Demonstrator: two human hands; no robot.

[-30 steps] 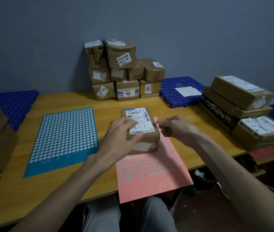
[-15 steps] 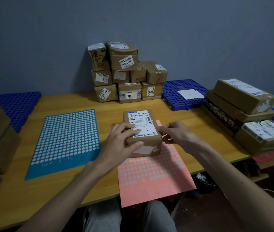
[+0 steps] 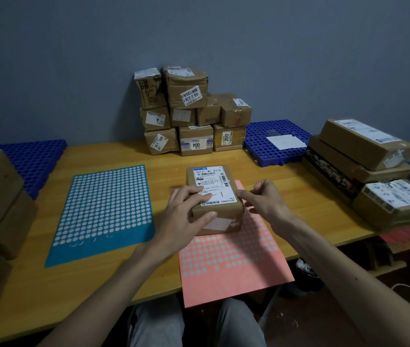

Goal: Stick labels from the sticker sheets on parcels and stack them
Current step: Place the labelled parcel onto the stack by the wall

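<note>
Parcel [image 3: 214, 182] sits mid-surface [image 3: 114, 154], near half on the pink sticker sheet [image 3: 234, 266]; white shipping label faces up; left grip [image 3: 186, 216] holds the parcel's near-left corner, fingers curled over the top onto the label, thumb on the front face; right grip [image 3: 266, 204] is just beside the parcel's right edge, fingers curled, thumb and forefinger close together; cannot tell whether anything is pinched there, or whether it touches the box; teal sticker sheet [image 3: 104, 204] lies flat to the left, apart from the parcel; stacked parcels [image 3: 191, 116] against the back wall; another pile [image 3: 364, 156] at right; blue grid mat [image 3: 261, 146] between them.
</note>
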